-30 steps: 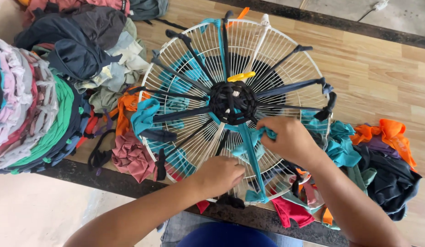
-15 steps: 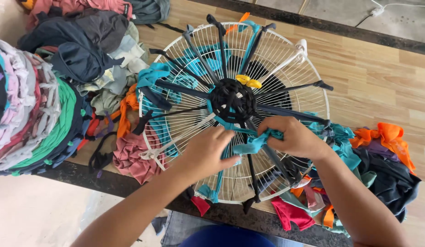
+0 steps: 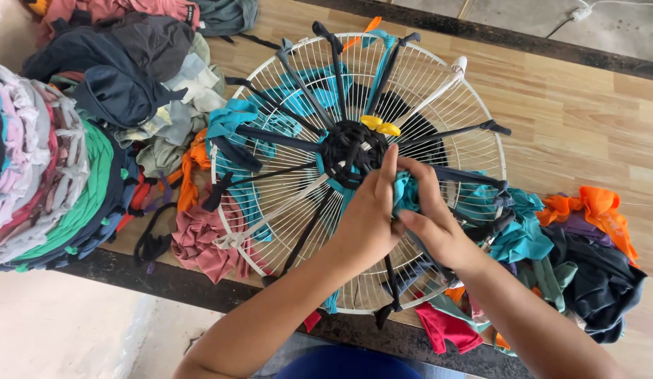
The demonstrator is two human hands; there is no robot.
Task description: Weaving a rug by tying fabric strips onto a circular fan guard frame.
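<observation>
A round white wire fan guard [image 3: 439, 91] lies flat on the wooden table, with dark cloth strips stretched like spokes from a black woven hub [image 3: 347, 151]. Teal strips are woven between the spokes. My left hand [image 3: 368, 217] and my right hand [image 3: 428, 217] meet just right of the hub, both pinching one teal cloth strip [image 3: 404, 193] against the guard. Two small yellow pieces [image 3: 380, 125] sit at the hub's upper edge.
A stack of finished round woven mats [image 3: 38, 189] stands at the left. Loose dark and grey clothes [image 3: 130, 77] are heaped at the back left. Scraps in teal, orange, black and red [image 3: 579, 245] lie at the right. The table's dark front edge [image 3: 165, 284] runs below the guard.
Both hands have moved up from the guard's near rim toward the hub, drawing the teal strip inward. The guard has turned, so the spokes point in new directions.
</observation>
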